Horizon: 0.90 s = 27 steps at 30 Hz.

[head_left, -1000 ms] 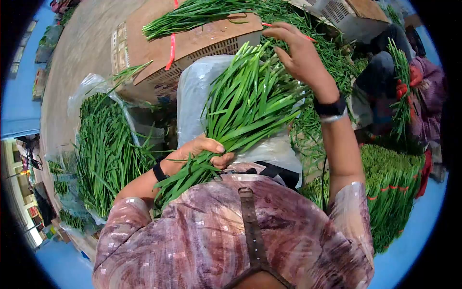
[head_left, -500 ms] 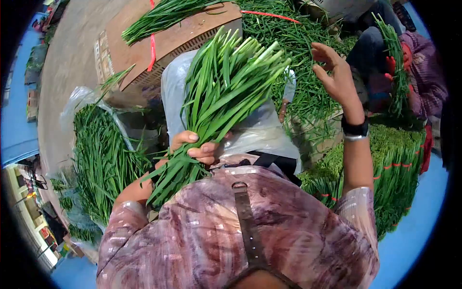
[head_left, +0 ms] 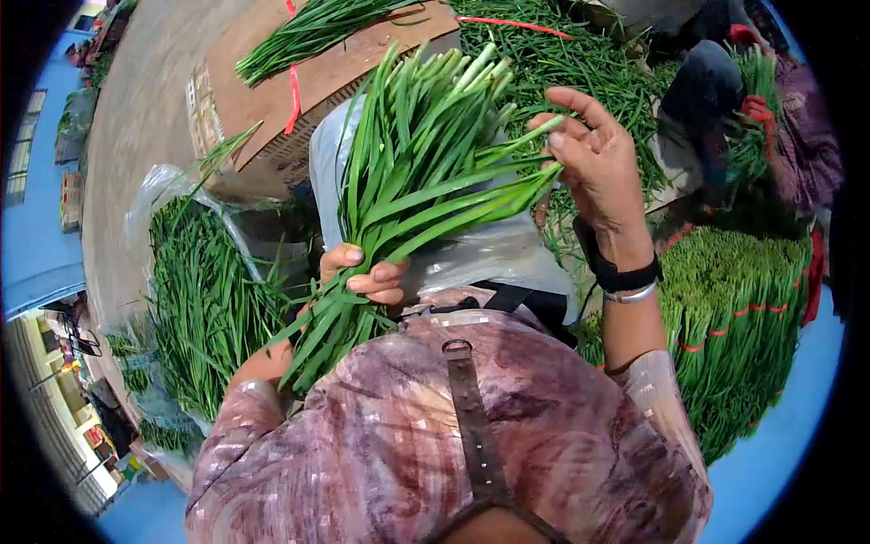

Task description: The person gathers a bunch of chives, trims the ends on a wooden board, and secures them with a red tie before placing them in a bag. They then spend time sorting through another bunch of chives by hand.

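Note:
My left hand (head_left: pixel 367 276) is closed around the lower, leafy part of a thick bunch of garlic chives (head_left: pixel 412 154), whose pale cut ends point up and away from me. My right hand (head_left: pixel 598 168), with a dark band on the wrist, is at the right side of the bunch. Its thumb and fingers pinch the ends of a few chive stalks (head_left: pixel 507 195) that fan out from the rest. A translucent plastic sheet (head_left: pixel 471 258) covers my lap beneath the bunch.
Ahead is a cardboard-topped crate (head_left: pixel 340 68) with chives on it. Loose chives (head_left: pixel 580 68) lie in a heap beyond my right hand. A plastic bag of chives (head_left: pixel 195 299) stands left; red-banded bundles (head_left: pixel 734 344) stand right. Another person's red-gloved hand (head_left: pixel 757 113) holds greens.
My right hand has come in leftward to the bunch and taken hold of a few stalks, drawing them out to the right. My left hand keeps its grip. The other person's greens have shifted.

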Tool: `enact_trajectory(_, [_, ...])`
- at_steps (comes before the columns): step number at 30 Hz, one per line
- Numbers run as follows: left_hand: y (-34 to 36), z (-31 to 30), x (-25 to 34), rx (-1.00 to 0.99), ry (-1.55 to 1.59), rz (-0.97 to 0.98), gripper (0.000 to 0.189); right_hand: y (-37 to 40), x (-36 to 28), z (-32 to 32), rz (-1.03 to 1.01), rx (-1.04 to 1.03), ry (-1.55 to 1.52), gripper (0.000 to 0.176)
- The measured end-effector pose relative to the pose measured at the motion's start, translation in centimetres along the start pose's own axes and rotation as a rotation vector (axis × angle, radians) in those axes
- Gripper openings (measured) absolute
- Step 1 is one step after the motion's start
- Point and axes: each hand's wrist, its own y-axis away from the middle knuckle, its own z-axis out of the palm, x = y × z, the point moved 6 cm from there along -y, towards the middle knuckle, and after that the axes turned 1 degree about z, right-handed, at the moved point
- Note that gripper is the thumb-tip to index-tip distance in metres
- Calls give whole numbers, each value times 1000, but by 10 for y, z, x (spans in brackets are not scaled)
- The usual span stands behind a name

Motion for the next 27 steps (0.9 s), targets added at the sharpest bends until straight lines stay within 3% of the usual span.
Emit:
enact_trajectory(4, [-4, -9, 3, 42, -8, 5, 35, -1, 28, -21, 38, -131, 265, 26])
enact_trajectory(8, [-1, -9, -2, 139, -28, 10, 26, -4, 6, -8, -11, -282, 585, 19])
enact_trajectory(11, [-2, -12, -1, 96, -51, -31, 24, -13, 1, 7, -292, -393, 1056, 23])
enact_trajectory(15, [-3, -12, -2, 53, -15, -21, 37, -23, 17, 28, -118, -421, 1368, 37])
enact_trajectory(16, [-4, -11, -2, 54, -1, -16, 41, -27, 29, 28, -12, -421, 1373, 48])
enact_trajectory(17, [-4, -11, -1, 23, 2, -23, 45, -25, 34, 33, -84, -405, 1386, 59])
enact_trajectory(19, [-3, -12, 1, -38, 9, -39, 52, -19, 41, 42, -108, -342, 1382, 60])
enact_trajectory(24, [-3, -14, 5, -107, 16, -57, 48, -7, 52, 40, -74, -207, 1210, 32])
enact_trajectory(27, [-3, -15, 6, -95, 43, -41, 60, -1, 46, 43, -62, -165, 1139, 27])
